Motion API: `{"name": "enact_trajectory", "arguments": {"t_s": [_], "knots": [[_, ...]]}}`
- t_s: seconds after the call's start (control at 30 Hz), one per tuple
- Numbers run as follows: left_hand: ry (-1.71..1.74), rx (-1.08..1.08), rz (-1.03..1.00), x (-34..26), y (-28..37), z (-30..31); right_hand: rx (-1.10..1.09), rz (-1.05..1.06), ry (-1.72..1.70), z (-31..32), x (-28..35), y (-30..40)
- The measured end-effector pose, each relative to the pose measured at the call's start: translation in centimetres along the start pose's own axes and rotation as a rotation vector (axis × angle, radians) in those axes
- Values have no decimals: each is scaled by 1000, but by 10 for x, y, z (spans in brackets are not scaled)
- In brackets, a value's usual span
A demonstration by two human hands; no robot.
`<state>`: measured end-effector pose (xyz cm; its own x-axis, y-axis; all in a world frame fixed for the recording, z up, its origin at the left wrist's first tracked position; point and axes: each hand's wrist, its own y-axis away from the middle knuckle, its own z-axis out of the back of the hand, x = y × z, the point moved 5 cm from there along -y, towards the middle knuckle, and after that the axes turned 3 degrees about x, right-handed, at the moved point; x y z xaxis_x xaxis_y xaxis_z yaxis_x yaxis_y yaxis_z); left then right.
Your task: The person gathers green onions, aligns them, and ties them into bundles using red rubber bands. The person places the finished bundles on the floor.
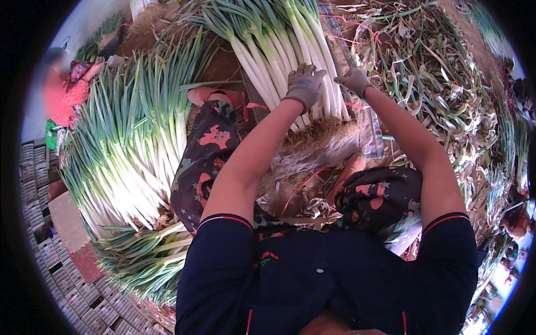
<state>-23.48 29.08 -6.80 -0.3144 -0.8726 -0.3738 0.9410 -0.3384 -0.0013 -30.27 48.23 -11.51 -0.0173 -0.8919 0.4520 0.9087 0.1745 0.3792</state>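
Observation:
Before me lies a bunch of large green onions (268,63), white stalks side by side, with roots towards me and green tops away. My left hand (305,87), in a grey-brown work glove, rests on the white stalks with its fingers apart. Just off the right edge of the bunch is my right hand (355,82), gloved too, with its fingers bent. Whether they pinch anything is too small to tell. A grey sheet (372,140) lies under the bunch. Pink tie strips show at its left (257,106) and right (355,105).
A large heap of green onions (138,155) stands to my left, with more onions (146,259) behind it. Dry trimmed leaves (435,83) cover the ground at right. Another person (69,92) in red is at upper left. Stacked blocks (79,289) line the lower left.

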Motion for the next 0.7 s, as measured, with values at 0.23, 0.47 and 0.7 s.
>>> {"name": "enact_trajectory", "arguments": {"t_s": [0.23,0.47,0.7], "knots": [[-84,-61,-35,-12,-29,-27,30,121,5,-13,11,-6],[-31,-36,-17,-5,-34,-46,126,128,6,-4,5,3],[6,-63,-18,-1,-29,-46,475,-177,-1175,-18,1,77]]}}
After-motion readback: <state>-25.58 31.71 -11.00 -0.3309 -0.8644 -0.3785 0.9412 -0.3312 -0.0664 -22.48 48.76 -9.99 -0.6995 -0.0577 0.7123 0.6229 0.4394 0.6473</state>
